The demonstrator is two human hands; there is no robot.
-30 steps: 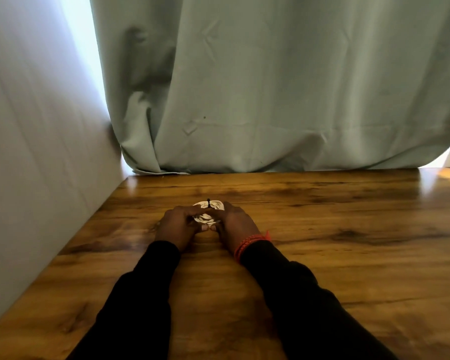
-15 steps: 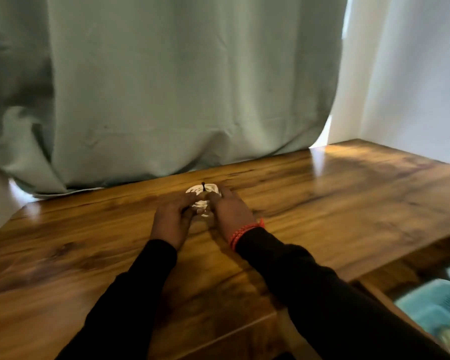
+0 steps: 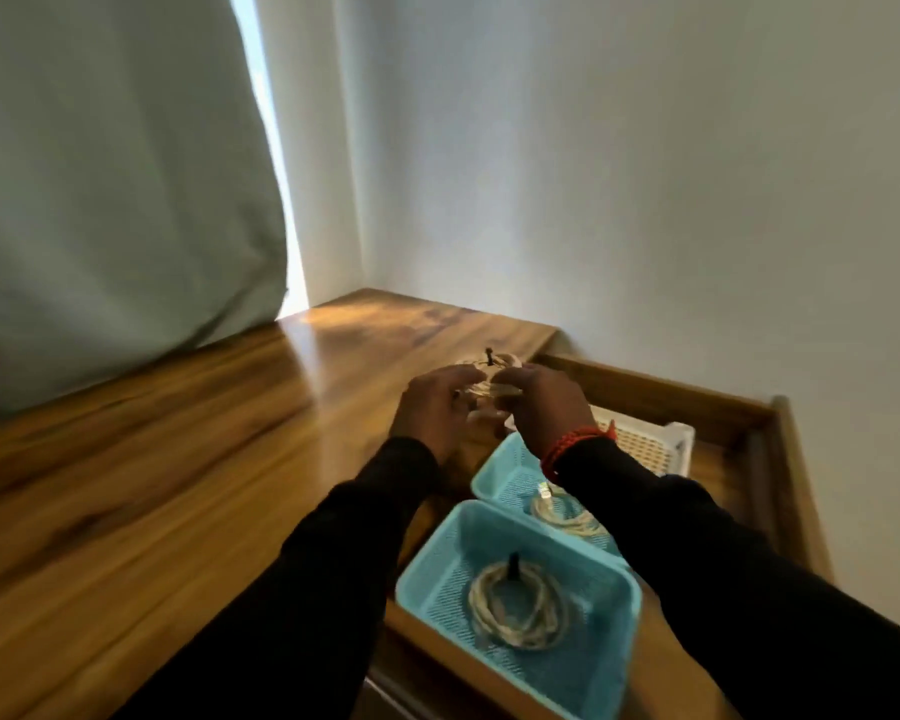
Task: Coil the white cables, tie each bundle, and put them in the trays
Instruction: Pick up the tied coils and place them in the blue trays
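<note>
My left hand (image 3: 435, 407) and my right hand (image 3: 546, 402) together hold a small coiled white cable bundle (image 3: 489, 374) with a dark tie sticking up from its top, above the table's right end. Fingers of both hands curl round the coil and hide most of it. Below my arms, the near blue tray (image 3: 437, 563) holds a tied cable coil (image 3: 515, 605). A second blue tray (image 3: 505, 470) behind it holds another white coil (image 3: 562, 514), partly hidden by my right sleeve. Farther back sits a white mesh tray (image 3: 661, 444).
The trays sit in a lower wooden compartment (image 3: 749, 423) to the right of the wooden table (image 3: 178, 459). A pale green curtain (image 3: 115, 174) hangs at the back left. A plain wall (image 3: 645, 174) closes the right side.
My view has swung right, bringing the trays into sight. Both hands have lifted the tied coil off the table and carried it right, toward the trays.
</note>
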